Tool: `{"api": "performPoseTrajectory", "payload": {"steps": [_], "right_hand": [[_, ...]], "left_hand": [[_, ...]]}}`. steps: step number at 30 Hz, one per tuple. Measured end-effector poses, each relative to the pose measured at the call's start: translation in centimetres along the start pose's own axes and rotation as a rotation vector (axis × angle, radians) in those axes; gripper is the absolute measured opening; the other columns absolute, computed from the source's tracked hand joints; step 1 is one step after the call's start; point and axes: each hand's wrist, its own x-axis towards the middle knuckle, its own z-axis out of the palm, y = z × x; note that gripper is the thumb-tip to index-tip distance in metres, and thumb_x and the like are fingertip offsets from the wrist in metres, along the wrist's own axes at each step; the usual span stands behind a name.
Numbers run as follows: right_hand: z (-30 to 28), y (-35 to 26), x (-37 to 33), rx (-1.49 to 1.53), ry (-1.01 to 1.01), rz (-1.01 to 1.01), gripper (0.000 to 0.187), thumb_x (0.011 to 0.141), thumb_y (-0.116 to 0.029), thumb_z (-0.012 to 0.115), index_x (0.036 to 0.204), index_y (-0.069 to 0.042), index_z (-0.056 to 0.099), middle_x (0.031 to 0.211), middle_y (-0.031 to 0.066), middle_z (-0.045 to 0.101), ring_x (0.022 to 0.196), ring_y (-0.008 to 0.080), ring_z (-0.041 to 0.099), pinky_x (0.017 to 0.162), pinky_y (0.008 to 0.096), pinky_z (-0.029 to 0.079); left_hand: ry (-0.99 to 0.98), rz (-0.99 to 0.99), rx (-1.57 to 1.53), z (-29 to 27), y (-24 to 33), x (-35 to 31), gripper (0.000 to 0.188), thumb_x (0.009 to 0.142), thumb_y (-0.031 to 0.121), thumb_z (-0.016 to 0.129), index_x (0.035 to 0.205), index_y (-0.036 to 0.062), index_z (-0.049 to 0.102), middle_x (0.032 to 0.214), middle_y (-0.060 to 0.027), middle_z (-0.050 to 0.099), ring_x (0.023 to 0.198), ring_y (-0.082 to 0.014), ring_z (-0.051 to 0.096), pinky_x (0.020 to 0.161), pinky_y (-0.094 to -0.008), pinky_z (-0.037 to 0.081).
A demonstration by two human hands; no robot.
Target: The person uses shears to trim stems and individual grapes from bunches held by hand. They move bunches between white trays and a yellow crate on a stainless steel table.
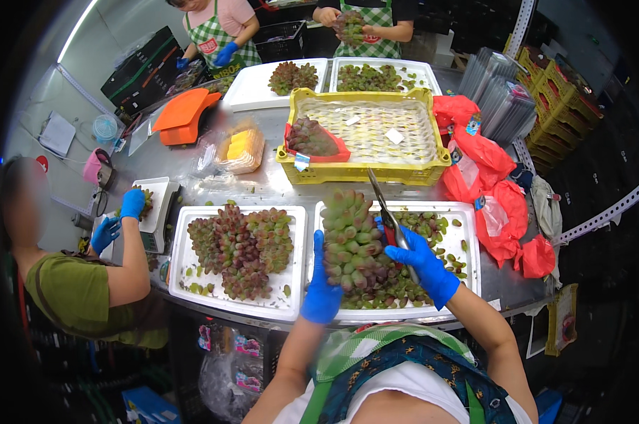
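Observation:
My left hand (322, 286), in a blue glove, holds up a large bunch of green and reddish grapes (352, 244) from its left side. In my gloved right hand (429, 267) is a pair of scissors (381, 201) with dark metal and a bit of red, held upright against the bunch's right side. Some of my right fingers are hidden behind the scissors and grapes. Below both hands lies a white tray (470, 230) with many loose grapes (404, 290). Just left stands another white tray (291, 311) with several whole bunches (238, 247).
Beyond the trays stands a yellow crate (365, 173) with netted padding and one wrapped bunch. Red bags (499, 212) pile up at right. A co-worker (86, 290) at left handles grapes by a scale (157, 205). Two more people work across the table. An orange scoop-like tray (181, 116) lies back left.

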Motion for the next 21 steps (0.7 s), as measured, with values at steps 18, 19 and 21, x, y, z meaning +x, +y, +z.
{"api": "performPoseTrajectory", "payload": {"steps": [18,19,21], "right_hand": [[4.4,-2.5,-1.1,-0.885,0.316,-0.597,0.059,0.062,-0.03,0.076,0.109,-0.004,0.051,0.085,0.0134,0.061,0.076,0.0281,0.061,0.068,0.0338,0.048],[4.6,-2.5,-1.2,-0.899,0.34,-0.566,0.058,0.062,-0.03,0.076,0.108,-0.005,0.052,0.084,0.0126,0.061,0.074,0.028,0.061,0.066,0.0338,0.048],[4.7,-2.4,-1.3,-0.933,0.376,-0.549,0.056,0.062,-0.029,0.076,0.107,-0.005,0.053,0.08,0.0113,0.061,0.071,0.0278,0.061,0.063,0.0339,0.048]], "left_hand": [[0.181,0.198,0.237,-0.6,-1.5,-2.0,0.066,0.089,0.051,0.032,0.138,0.01,0.014,0.14,-0.0112,0.025,0.125,-0.0248,0.033,0.102,-0.0375,0.031],[0.207,0.22,0.279,-0.8,-1.9,-2.0,0.065,0.089,0.052,0.03,0.138,0.0096,0.017,0.138,-0.0127,0.028,0.123,-0.026,0.035,0.101,-0.0386,0.032],[0.24,0.275,0.343,-2.4,-2.7,-1.7,0.063,0.09,0.051,0.03,0.137,0.0105,0.019,0.136,-0.0143,0.031,0.121,-0.0273,0.038,0.099,-0.039,0.036]]}}
